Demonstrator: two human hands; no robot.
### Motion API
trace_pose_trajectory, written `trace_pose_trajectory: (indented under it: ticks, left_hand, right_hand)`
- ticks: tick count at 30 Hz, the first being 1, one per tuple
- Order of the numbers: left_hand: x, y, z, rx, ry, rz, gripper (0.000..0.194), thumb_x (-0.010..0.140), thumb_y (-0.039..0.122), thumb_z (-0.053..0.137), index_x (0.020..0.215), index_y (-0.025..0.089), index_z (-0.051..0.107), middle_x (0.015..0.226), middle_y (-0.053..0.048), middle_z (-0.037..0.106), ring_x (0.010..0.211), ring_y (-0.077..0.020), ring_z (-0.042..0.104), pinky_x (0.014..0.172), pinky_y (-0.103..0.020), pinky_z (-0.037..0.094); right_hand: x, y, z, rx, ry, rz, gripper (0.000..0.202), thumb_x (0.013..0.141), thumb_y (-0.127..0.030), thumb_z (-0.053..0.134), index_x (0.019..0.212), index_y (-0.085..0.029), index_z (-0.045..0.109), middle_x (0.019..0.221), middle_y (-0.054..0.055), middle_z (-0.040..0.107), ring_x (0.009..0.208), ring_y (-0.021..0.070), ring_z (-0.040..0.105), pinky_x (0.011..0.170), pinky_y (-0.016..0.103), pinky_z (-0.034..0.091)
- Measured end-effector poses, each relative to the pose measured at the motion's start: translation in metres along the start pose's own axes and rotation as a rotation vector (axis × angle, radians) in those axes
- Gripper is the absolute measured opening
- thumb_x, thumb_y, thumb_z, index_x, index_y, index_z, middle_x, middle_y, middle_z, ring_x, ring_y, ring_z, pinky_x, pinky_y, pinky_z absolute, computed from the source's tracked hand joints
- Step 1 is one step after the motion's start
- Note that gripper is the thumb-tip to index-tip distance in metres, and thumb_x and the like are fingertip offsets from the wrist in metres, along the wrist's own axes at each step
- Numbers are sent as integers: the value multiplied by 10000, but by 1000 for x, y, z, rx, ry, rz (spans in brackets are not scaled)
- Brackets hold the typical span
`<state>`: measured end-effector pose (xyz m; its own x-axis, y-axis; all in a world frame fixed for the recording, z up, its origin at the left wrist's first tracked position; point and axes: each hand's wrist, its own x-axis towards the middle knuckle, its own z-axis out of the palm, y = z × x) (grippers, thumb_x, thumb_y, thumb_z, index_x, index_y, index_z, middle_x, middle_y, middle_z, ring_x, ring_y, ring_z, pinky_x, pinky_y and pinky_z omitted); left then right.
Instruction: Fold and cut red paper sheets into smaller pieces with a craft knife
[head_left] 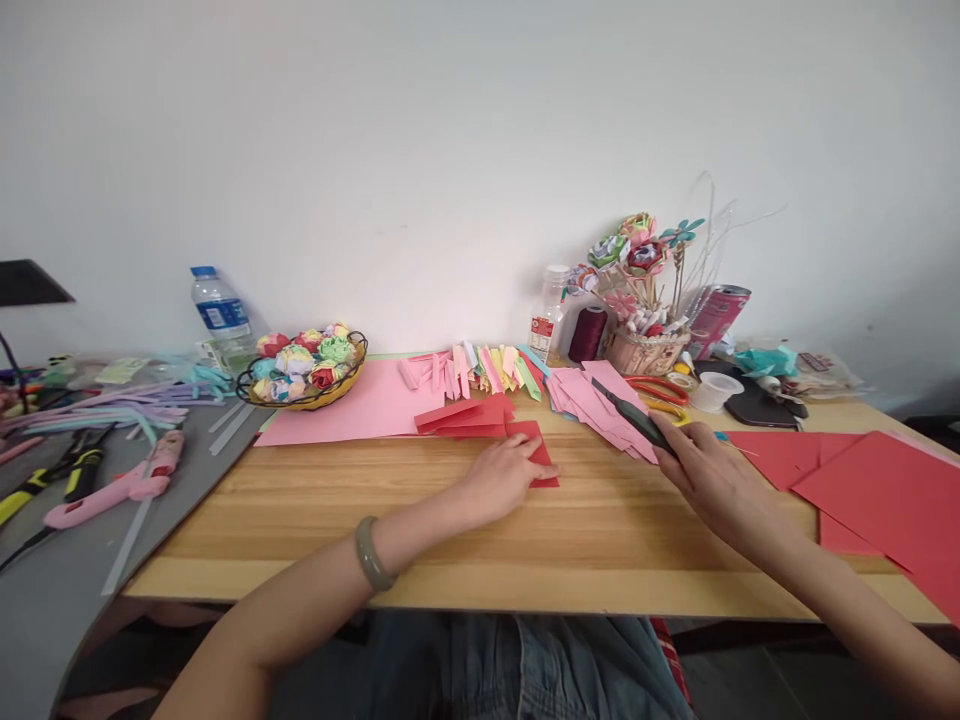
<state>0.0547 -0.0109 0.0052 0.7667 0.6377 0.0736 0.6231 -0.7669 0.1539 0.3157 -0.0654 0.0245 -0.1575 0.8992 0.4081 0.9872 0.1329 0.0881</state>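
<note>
Where the left hand (504, 476) presses: red paper (540, 453), midway along the wooden table (300, 560), back from its front edge; fingers spread, gripping nothing.
Right hand (697, 462): closed around a dark knife-like tool (631, 412), tip at the pink slips (589, 400), contact unclear.
Red paper: best kept flat, edges aligned.
Tool: advisably steered clear of the spread fingers.

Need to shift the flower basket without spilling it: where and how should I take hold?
Probably take the basket by its dark rim at both ends, coming from left and right: it is wide and shallow, and paper flowers heap up in its middle.
</note>
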Motion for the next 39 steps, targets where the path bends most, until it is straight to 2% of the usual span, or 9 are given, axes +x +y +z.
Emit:
trace_pose_trajectory:
  ticks: [2,5,8,13,20,30,32,36,39]
  left_hand:
    - [8,-7,3,-116,59,-38,357,918,187,361,1180,295,578,1312,-16,502,1224,-200,422,974,-341,378]
    - [22,-15,6,-193,115,-74,382,897,312,448,1257,202,511,1277,-43,535,1174,-202,446,969,-326,392]
    - [30,-22,6,-151,78,-12,449,899,389,434,1299,186,462,1384,-41,420,1224,-246,368,1014,-381,337]
    - [32,-28,7,-112,-63,67,449,956,411,230,1368,272,343,1485,-28,224,1360,-261,152,1079,-483,163]
    - [26,-26,10,-44,-17,-10,475,952,445,173,1364,282,344,1480,-43,233,1345,-266,185,1069,-461,204]
    - [20,-25,8,-20,6,-60,465,943,473,170,1347,334,353,1468,-54,248,1311,-269,230,1007,-479,294]
    - [20,-23,7,-17,-3,-78,472,940,483,176,1356,329,338,1469,-52,246,1314,-271,222,1007,-478,295]
    - [19,-22,5,-11,-18,-103,502,928,512,190,1375,313,305,1506,-48,129,1318,-301,211,1002,-490,296]
    - [19,-22,5,11,-33,-69,506,941,480,168,1388,273,284,1498,-69,168,1348,-277,164,1047,-486,222]
  right_hand:
    - [-7,1,-1,108,-43,-23,501,927,-379,238,1325,-118,391,919,110,535,676,181,581,561,277,453]
    - [-19,-1,0,246,-104,-40,488,921,-386,256,1339,-179,399,883,84,535,645,152,583,582,266,471]
    - [-35,-7,-1,335,-179,-69,472,914,-398,280,1335,-234,416,859,63,533,609,131,582,553,249,475]
    - [-56,-18,-7,365,-313,-130,454,910,-376,304,1339,-269,409,857,42,516,561,98,586,536,233,487]
    - [-63,-26,-9,267,-248,-214,432,909,-360,322,1322,-301,431,820,22,522,472,81,570,386,181,417]
    - [-63,-29,-3,115,-201,-244,447,896,-314,363,1342,-320,390,837,15,513,435,73,545,339,182,372]
    - [-63,-31,-2,96,-196,-242,445,898,-308,352,1343,-309,386,837,15,504,454,80,555,339,184,361]
    - [-59,-41,-7,49,-183,-244,425,914,-278,300,1320,-240,421,815,21,492,451,90,559,340,198,345]
    - [-54,-50,-10,48,-182,-242,427,921,-292,285,1310,-203,436,819,35,508,451,96,567,359,210,356]
